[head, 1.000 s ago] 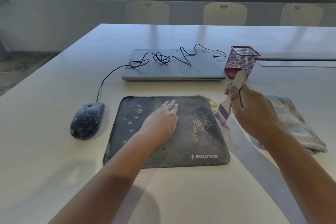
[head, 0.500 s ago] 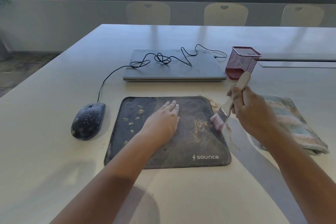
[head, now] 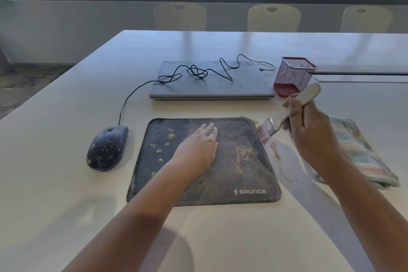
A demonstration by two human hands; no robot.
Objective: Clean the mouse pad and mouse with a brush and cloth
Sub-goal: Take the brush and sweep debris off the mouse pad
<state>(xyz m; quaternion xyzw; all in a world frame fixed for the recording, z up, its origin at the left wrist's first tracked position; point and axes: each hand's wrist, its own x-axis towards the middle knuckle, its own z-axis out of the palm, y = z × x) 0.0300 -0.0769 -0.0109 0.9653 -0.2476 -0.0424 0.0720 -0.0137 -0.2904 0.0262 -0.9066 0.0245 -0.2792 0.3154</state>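
A dark mouse pad [head: 223, 185] lies in front of me, with yellowish drops on its left part and a patch of tan crumbs [head: 244, 158] on its right. My left hand [head: 197, 148] rests flat on its middle. My right hand [head: 309, 130] grips the pale handle of a brush [head: 268, 129], whose pinkish bristles are at the pad's upper right edge. Left of the pad sits a dirty black wired mouse [head: 107, 148]. A folded striped cloth [head: 362, 154] lies on the table at the right, partly behind my right arm.
A shut grey laptop [head: 212, 86] lies behind the pad with the mouse cable [head: 198, 72] coiled on its lid. A red mesh pen holder [head: 292, 76] stands to its right. Brown crumbs [head: 276, 154] are scattered on the table by the pad's right edge. Chairs line the far side.
The brush went from the pad's right edge in toward the crumb patch, then back up to the upper right edge. My left hand stayed flat on the pad.
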